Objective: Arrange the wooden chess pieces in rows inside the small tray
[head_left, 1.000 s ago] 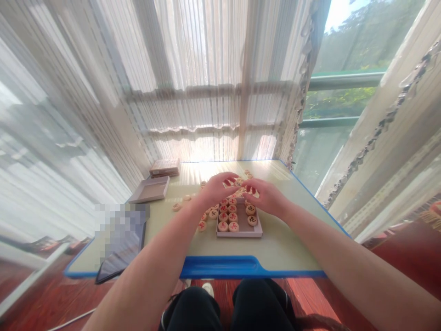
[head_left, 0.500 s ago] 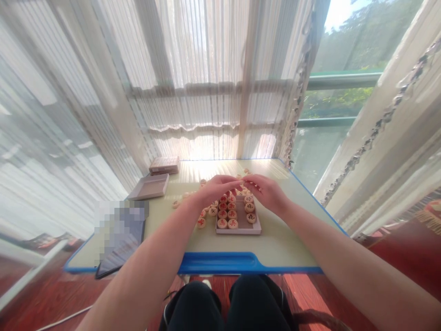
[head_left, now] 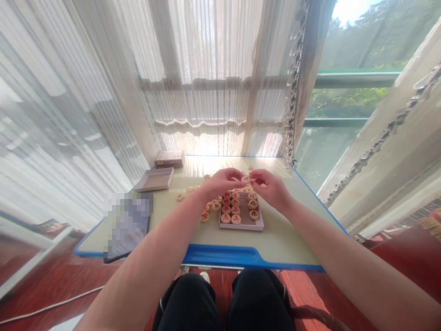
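Observation:
A round wooden xiangqi piece (head_left: 245,179) with dark writing is pinched between the fingertips of my left hand (head_left: 223,180) and my right hand (head_left: 270,185), held up over the far end of a shallow cardboard box (head_left: 241,226). Inside that box, red-marked pieces (head_left: 235,210) stand in two columns on the left. Along its right side lie black-marked pieces (head_left: 253,204), and bare box floor shows between the two groups. More loose pieces (head_left: 216,206) rest on the table left of the box. Others lie beyond it, partly hidden behind my hands.
At the back left of the table (head_left: 172,234) are a shallow tray-like lid (head_left: 155,179) and a small stack of boxes (head_left: 169,158). A dark-edged tablet (head_left: 129,230), partly blurred out, lies at the left edge. Sheer curtains (head_left: 206,105) hang behind.
My hands have come slightly apart, and the piece between their fingertips now shows its marked face. The whole view has shifted a little.

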### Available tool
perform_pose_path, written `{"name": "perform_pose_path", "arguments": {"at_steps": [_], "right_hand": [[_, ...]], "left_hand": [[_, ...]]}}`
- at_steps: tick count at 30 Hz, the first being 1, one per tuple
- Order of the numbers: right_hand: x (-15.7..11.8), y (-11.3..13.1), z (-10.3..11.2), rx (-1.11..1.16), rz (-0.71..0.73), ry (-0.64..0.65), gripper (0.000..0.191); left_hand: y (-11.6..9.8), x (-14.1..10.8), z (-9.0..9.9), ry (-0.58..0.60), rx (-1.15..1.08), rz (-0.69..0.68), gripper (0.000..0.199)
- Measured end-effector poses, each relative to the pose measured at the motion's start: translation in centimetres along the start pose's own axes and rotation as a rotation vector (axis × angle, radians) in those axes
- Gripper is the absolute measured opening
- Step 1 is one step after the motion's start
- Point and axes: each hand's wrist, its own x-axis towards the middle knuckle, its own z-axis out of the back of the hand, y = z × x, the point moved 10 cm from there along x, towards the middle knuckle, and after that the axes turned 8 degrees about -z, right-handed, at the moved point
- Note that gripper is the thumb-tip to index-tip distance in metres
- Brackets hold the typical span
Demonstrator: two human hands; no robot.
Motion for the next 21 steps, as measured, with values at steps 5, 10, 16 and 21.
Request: {"name": "perform_pose_path", "arguments": {"at_steps": [5,10,16,21], "right_hand": [[0.1,-0.7,-0.6,0.248,-0.153,0.096,0.026],[0.0,-1.2,-1.7,0.276,-0.270,0.212,0.035],[-0.1,-1.6,-2.1,0.217,-0.284,0.244,0.035],[-0.1,-1.2,-1.9,0.167,-0.282,0.252,0.034]], "left_hand": [[-0.7,-0.1,-0.1,-0.009,0.035,-0.025,0.042],[-0.8,-0.3,0.2,-0.008,0.117,-0.020,0.040],[-0.2,-0.3,0.6,-0.001,0.189,0.000,0.041],[0.0,-0.2,0.6,0.015,0.156,-0.002,0.042]]}}
